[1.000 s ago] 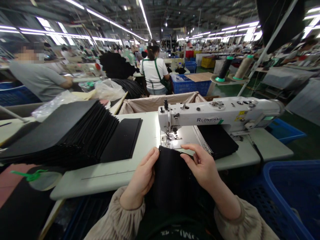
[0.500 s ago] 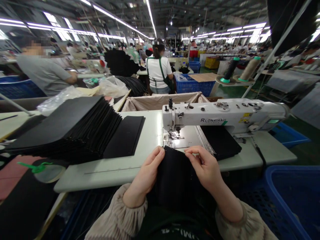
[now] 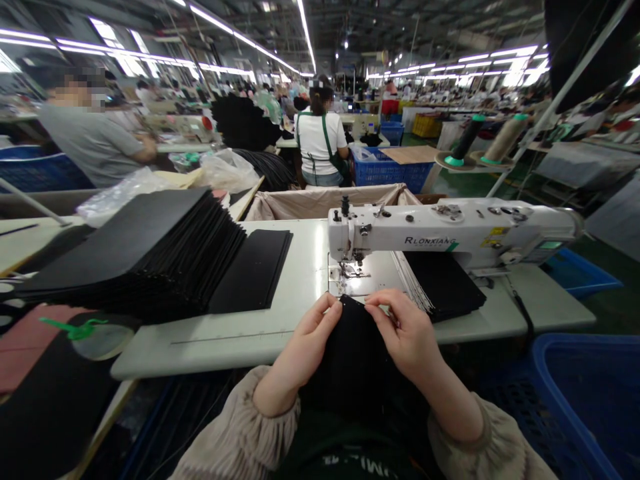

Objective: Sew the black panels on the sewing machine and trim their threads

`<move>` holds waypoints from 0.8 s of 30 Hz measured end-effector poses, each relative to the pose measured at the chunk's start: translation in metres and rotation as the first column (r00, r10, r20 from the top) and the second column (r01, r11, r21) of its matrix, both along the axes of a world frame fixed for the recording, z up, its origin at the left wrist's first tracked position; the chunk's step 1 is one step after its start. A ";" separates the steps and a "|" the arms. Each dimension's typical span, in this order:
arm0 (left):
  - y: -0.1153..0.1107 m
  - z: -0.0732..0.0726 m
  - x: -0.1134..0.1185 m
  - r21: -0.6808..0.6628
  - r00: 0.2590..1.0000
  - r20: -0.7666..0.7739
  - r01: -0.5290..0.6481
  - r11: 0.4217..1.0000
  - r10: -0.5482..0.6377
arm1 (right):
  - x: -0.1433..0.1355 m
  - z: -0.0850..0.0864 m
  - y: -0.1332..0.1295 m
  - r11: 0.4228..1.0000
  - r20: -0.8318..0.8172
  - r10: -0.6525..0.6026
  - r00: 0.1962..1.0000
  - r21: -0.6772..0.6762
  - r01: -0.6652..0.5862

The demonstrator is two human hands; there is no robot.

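Note:
A black fabric panel [image 3: 353, 353] hangs between my hands at the front edge of the sewing table, its lower part merging with my dark apron. My left hand [image 3: 315, 337] pinches its upper left corner between thumb and fingers. At the top right corner, my right hand [image 3: 405, 330] grips the edge with fingertips. Just beyond the panel stands a white sewing machine [image 3: 430, 227], its needle area over the metal plate. Beneath the machine's arm lies a stack of black panels [image 3: 445, 283]. Left of the needle, a few flat black pieces [image 3: 253, 270] rest on the table.
A tall pile of black panels [image 3: 150, 247] covers the table's left side. Blue plastic baskets [image 3: 590, 360] stand at lower right. Two thread cones [image 3: 467, 137] rise behind the machine. One co-worker in white [image 3: 320, 143] sits ahead, another in grey [image 3: 90, 140] at left.
My left hand has moved right, bringing the panel's two held corners closer together. The right hand has shifted slightly left. Both still grip the panel.

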State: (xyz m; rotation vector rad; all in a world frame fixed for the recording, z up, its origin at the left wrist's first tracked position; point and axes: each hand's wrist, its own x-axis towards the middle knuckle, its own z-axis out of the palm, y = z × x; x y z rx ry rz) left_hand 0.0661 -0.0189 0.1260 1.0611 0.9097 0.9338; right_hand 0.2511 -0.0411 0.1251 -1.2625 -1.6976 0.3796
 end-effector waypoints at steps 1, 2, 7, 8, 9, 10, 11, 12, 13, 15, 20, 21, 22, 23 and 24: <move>0.000 0.001 0.000 0.016 1.000 -0.026 0.004 1.000 -0.004 | 0.002 0.000 0.001 0.999 0.004 -0.052 0.999 0.015 0.052; 0.000 0.001 -0.001 0.030 0.999 -0.050 0.008 1.000 -0.007 | 0.004 0.000 0.001 0.993 0.002 -0.112 0.994 0.025 0.112; 0.000 0.000 0.001 0.137 0.986 -0.169 0.026 0.990 -0.002 | 0.004 -0.001 0.001 0.997 0.025 -0.079 0.997 0.014 0.078; -0.001 -0.001 0.002 0.158 0.981 -0.194 0.032 0.987 -0.001 | 0.002 -0.002 0.001 1.000 0.042 -0.027 0.999 0.016 0.026; -0.001 -0.002 0.003 0.175 0.977 -0.215 0.038 0.984 0.000 | 0.000 -0.002 0.001 1.000 0.060 0.010 0.998 0.019 -0.012; -0.002 -0.002 0.004 0.188 0.973 -0.232 0.046 0.981 -0.001 | -0.002 -0.002 0.001 0.999 0.074 0.026 0.997 0.022 -0.028; -0.002 -0.003 0.005 0.199 0.969 -0.247 0.052 0.979 -0.001 | -0.002 -0.002 0.001 0.999 0.081 0.019 0.996 0.026 -0.021; -0.002 -0.003 0.006 0.210 0.965 -0.261 0.057 0.976 0.000 | -0.001 -0.002 0.001 0.999 0.081 -0.013 0.997 0.033 0.010; -0.002 -0.003 0.006 0.221 0.961 -0.275 0.062 0.973 0.001 | 0.001 -0.001 0.002 0.997 0.073 -0.066 0.995 0.041 0.064; -0.002 -0.003 0.005 0.240 0.954 -0.300 0.073 0.968 0.002 | 0.006 0.001 0.002 0.982 0.050 -0.183 0.982 0.051 0.181; -0.001 -0.003 0.006 0.294 0.939 -0.344 0.112 0.949 -0.004 | 0.007 0.003 0.000 0.998 0.112 -0.061 0.992 0.032 0.058; -0.001 -0.003 0.007 0.316 0.931 -0.364 0.126 0.941 -0.002 | 0.005 0.003 -0.001 0.999 0.136 -0.018 0.991 0.036 0.013; -0.002 -0.004 0.009 0.340 0.921 -0.390 0.142 0.930 0.002 | 0.003 0.003 -0.001 0.999 0.162 0.007 0.987 0.043 -0.014; -0.002 -0.004 0.010 0.364 0.907 -0.421 0.162 0.917 0.007 | 0.002 0.002 -0.002 0.998 0.192 0.013 0.981 0.051 -0.023; -0.003 -0.004 0.011 0.387 0.889 -0.458 0.185 0.903 0.014 | 0.001 0.002 -0.002 0.998 0.228 0.008 0.974 0.057 -0.022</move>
